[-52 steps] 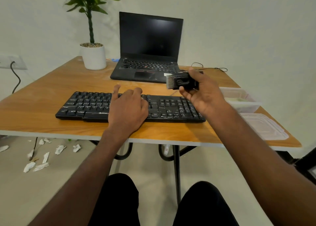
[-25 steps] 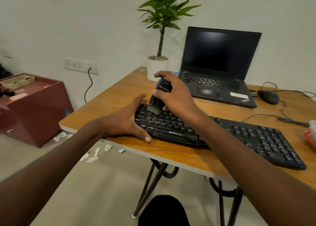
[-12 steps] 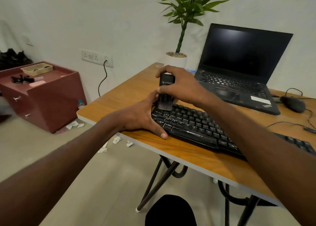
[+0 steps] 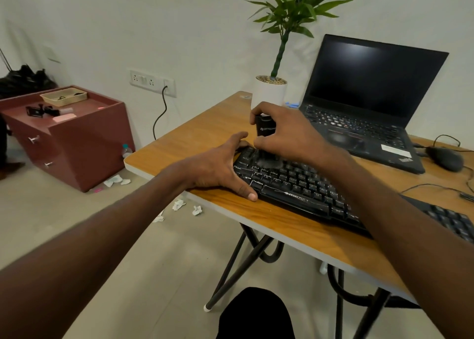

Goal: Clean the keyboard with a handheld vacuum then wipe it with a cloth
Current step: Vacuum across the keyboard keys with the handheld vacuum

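Two hands are now at the left end of the keyboard (image 4: 295, 185), whereas two seconds ago the vacuum was held up off the keys above the right end and the left hand lay flat on the middle rows. That black keyboard lies along the near edge of the wooden table (image 4: 205, 136), with the open laptop (image 4: 364, 102) behind it and the potted plant (image 4: 272, 90) at the far corner.

Since then the left hand (image 4: 220, 167) has gone to the keyboard's left edge, where its spread, nearly straight fingers brace the end and the thumb lies along the front rim. The right hand (image 4: 287, 133) grips the handheld vacuum (image 4: 265, 128), fingers curled round its dark body. Half a second ago it stood upright at the top corner keys; now its brush end is down on the upper-left rows and blurred, which suggests a stroke in progress.

By my reading the vacuuming has just begun at this end, with most of the rows left. No cloth is visible, so the wipe is not yet started.
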A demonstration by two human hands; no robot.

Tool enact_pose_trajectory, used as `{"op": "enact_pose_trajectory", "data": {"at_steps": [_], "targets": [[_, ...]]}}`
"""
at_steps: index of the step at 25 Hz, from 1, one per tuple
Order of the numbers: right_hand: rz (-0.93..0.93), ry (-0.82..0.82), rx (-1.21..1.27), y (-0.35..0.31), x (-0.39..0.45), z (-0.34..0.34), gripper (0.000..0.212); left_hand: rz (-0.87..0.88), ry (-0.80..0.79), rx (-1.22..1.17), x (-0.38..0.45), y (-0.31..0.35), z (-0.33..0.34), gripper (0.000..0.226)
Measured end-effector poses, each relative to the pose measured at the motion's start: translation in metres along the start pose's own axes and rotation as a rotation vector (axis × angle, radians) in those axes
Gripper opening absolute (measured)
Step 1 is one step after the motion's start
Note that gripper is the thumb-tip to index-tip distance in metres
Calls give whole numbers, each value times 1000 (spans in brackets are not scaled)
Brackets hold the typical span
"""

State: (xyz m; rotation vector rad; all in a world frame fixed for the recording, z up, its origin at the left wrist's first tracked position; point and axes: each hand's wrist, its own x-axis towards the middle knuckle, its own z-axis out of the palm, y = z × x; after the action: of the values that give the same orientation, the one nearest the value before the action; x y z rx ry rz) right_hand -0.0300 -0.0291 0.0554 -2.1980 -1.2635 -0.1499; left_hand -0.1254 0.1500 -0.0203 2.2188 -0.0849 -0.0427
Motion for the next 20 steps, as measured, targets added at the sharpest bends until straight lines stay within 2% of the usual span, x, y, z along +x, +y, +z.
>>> {"op": "enact_pose_trajectory", "data": {"at_steps": [2, 4, 6, 9, 11, 13, 16, 20], "targets": [[-37, 38, -37, -3, -1, 1, 39, 9, -1, -8, 0, 0, 0, 148], [-129, 93, 40, -8, -9, 11, 39, 40, 0, -4, 0, 0, 1, 137], [-181, 90, 59, -7, -18, 15, 40, 43, 3, -6, 1, -1, 2, 137], [-192, 94, 20, -2, -20, 10, 40, 36, -8, -18, 1, -3, 0, 143], [-219, 156, 67, -4, -20, 14, 35, 47, -6, -11, 1, -2, 1, 133], [-226, 122, 114, -4, -19, 17, 32, 49, -9, -10, 2, -2, 1, 130], [-178, 82, 67, -1, -11, 12, 31, 32, 3, -12, 2, -3, 1, 143], [-186, 97, 128, -5, -9, 16, 31, 48, 3, -15, 3, -2, 1, 134]]}}
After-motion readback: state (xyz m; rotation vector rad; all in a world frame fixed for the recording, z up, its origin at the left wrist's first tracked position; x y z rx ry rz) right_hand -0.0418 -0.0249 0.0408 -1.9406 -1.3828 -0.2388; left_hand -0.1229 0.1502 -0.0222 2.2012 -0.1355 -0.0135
